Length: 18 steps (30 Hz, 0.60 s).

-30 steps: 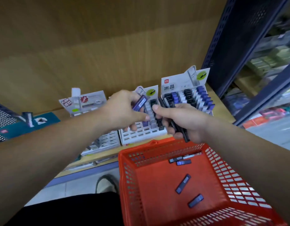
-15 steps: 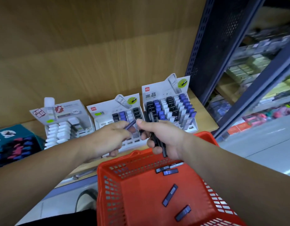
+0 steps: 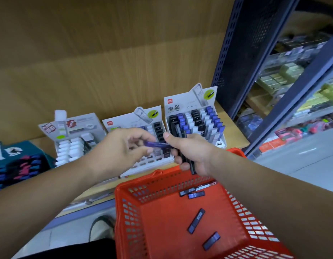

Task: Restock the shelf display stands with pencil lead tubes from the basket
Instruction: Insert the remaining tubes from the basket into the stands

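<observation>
My left hand (image 3: 122, 146) pinches one end of a blue lead tube (image 3: 156, 144) that lies sideways between both hands. A bundle of dark lead tubes (image 3: 191, 165) is gripped in my right hand (image 3: 193, 151), whose thumb touches the blue tube's other end. Both hands hover in front of the middle display stand (image 3: 143, 165), which has several vacant slots. The right display stand (image 3: 195, 120) is nearly full of black, white and blue tubes. Below, the red basket (image 3: 132, 212) holds several loose tubes (image 3: 196, 220).
A left stand (image 3: 74, 139) holds white items. A teal box (image 3: 17, 159) of pens sits at the far left. A dark blue shelf upright (image 3: 242, 53) rises at the right. A shoe (image 3: 101, 228) shows on the floor below the shelf edge.
The view has shifted, so the stands sit further right and lower. The blue tube has turned from tilted upward in my left hand to lying sideways between both hands.
</observation>
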### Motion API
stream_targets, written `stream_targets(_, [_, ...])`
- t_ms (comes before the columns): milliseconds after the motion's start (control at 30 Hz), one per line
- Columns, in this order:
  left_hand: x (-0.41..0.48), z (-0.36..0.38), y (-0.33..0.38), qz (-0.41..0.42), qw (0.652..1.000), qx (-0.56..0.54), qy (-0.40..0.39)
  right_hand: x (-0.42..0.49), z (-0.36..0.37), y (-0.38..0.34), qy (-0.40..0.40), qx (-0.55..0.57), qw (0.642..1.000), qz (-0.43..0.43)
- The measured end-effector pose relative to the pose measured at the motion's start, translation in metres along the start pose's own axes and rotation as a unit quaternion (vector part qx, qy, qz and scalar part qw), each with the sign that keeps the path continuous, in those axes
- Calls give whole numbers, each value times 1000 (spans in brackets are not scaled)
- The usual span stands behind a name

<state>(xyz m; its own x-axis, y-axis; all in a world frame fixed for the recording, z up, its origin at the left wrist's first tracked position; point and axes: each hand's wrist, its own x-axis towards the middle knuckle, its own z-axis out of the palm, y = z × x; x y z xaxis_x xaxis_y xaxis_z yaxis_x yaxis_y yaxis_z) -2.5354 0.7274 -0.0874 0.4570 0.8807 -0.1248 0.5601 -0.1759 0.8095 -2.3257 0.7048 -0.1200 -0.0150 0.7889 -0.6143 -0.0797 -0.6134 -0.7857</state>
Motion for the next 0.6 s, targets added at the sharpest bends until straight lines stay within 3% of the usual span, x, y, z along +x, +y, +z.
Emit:
stream_targets(167, [17, -13, -34, -8, 980, 196, 33, 7, 1, 2, -31, 13, 999, 43])
stream_targets(500, [35, 23, -84, 27, 967, 252, 22, 12, -6, 17, -178, 175, 965, 77])
stream_targets(600, [40, 27, -87, 29, 961, 276, 19, 11, -7, 17, -186, 166, 967, 57])
